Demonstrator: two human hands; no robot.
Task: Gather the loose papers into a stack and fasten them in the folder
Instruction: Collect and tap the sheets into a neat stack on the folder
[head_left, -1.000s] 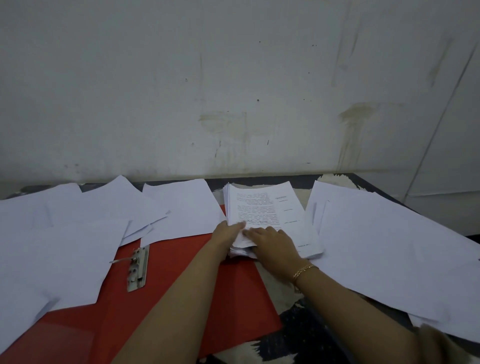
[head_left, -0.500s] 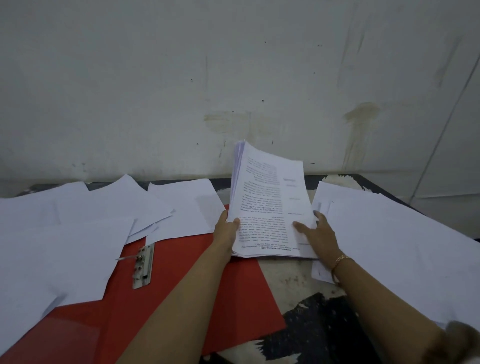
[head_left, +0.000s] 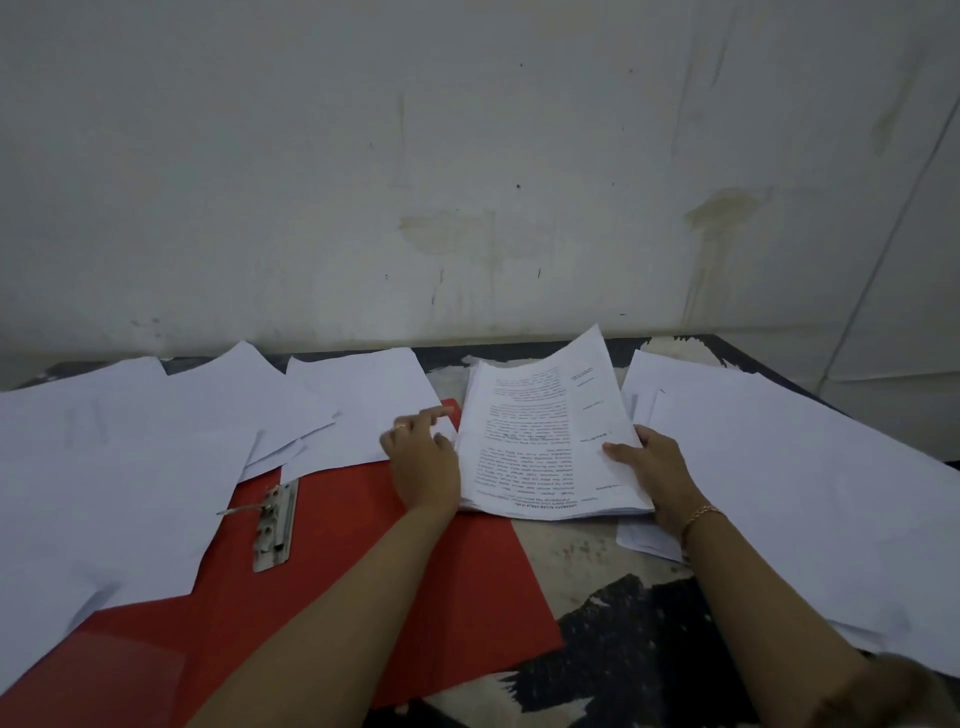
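Note:
A printed paper stack (head_left: 540, 441) lies on the table, its near left corner over the open red folder (head_left: 363, 545). My right hand (head_left: 652, 467) grips the stack's right edge, thumb on the top page. My left hand (head_left: 423, 457) rests beside the stack's left edge with fingers spread, index finger pointing right, holding nothing. The folder's metal fastener clip (head_left: 275, 525) lies on the red cover, left of my left arm. Loose white sheets (head_left: 114, 457) cover the folder's left side, and more loose sheets (head_left: 779, 467) lie on the right.
A stained white wall (head_left: 467, 182) stands right behind the table. The table top (head_left: 639, 649) is worn, black and pale, and shows between my arms. A single sheet (head_left: 363, 405) lies behind my left hand.
The stack, held up on edge half a second ago, is now laid down flat. My left hand has let go of its edge and opened; my right hand still holds it.

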